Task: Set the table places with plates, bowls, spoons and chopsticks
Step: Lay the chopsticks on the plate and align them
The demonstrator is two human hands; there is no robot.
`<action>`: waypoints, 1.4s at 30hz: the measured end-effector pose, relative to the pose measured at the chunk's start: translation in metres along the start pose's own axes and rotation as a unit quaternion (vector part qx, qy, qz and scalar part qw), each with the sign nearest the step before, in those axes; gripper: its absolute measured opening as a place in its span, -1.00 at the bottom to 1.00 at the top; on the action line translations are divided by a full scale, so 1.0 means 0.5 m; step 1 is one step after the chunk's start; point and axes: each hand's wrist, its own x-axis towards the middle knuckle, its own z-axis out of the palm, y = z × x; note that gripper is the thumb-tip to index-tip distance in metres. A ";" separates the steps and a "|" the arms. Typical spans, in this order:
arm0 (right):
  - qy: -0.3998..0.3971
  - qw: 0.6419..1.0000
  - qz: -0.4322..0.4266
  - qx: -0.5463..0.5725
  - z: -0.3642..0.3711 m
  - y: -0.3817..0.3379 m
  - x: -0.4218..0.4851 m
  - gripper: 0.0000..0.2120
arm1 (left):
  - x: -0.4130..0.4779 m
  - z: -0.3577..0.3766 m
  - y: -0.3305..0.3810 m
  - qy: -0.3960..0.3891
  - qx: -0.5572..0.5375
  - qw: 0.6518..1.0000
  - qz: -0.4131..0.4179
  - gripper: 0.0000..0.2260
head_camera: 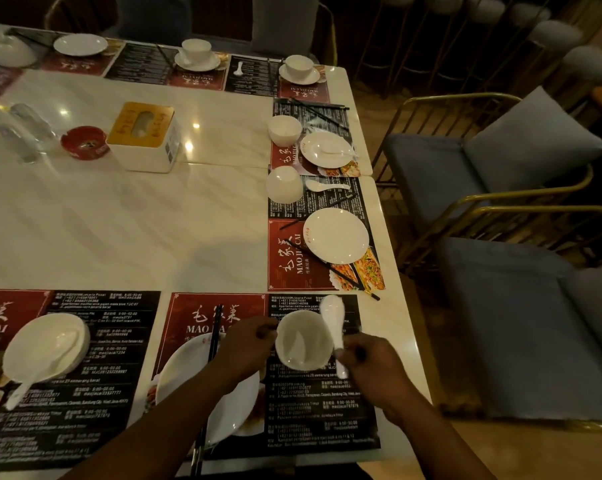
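Pale marble table (119, 237) carries red-and-black placemats (320, 410) printed "MAO JIA CAI" beside Chinese characters and phone listings. On the near mat, the left hand (247, 344) grips the left rim of a white bowl (303, 341). The right hand (372, 368) pinches the handle of a white spoon (332, 317) just right of it. Chopsticks (212, 341) lie across a plate (188, 368) to the left.

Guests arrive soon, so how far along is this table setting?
Looks done: the far bowls sit on their plates. In hand: the left hand holds the near bowl, and the right hand pinches a white spoon beside it. Left: the right side's upside-down bowl and crossed chopsticks need tidying.
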 end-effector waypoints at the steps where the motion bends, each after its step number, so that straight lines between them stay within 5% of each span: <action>1: -0.009 1.000 0.001 -0.011 0.016 -0.007 0.000 -0.90 | 0.000 0.001 0.002 0.000 -0.002 1.000 0.000 -0.75; 10: 0.008 0.995 0.095 0.013 0.107 0.024 -0.005 -0.77 | -0.001 0.004 0.001 0.006 -0.020 1.000 -0.007 -0.75; 29: -0.026 0.990 0.114 0.084 0.086 0.010 0.003 -0.67 | 0.003 0.003 -0.003 0.000 -0.020 1.000 -0.013 -0.77; 34: 0.061 0.995 0.065 -0.045 0.060 0.025 0.029 -0.81 | 0.000 0.002 0.000 -0.016 -0.018 1.000 -0.019 -0.74; 42: -0.021 0.995 -0.013 -0.095 0.061 0.021 0.056 -0.75 | -0.003 0.012 -0.012 0.002 0.004 1.000 -0.007 -0.66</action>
